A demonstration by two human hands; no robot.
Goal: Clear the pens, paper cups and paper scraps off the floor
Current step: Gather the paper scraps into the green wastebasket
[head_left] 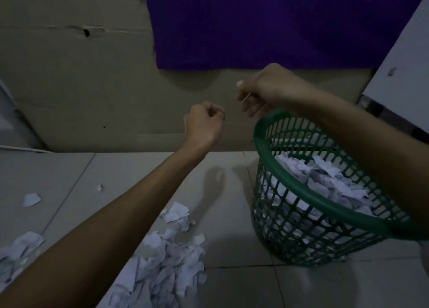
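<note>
bare tiled floor [232, 205] between scrap pile [167, 256] and basket [301, 196], wall [92, 87] seemingly close behind

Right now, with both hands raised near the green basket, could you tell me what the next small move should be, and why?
Probably bring the left hand down to the big pile of paper scraps on the floor tiles and grab a handful. That hand looks curled and empty, the green basket is only partly full, and the right hand hovers by its rim.

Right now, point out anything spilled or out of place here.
Torn paper scraps lie strewn over the floor tiles, left of the green basket, which already holds scraps. Smaller bits lie apart, further left.
</note>
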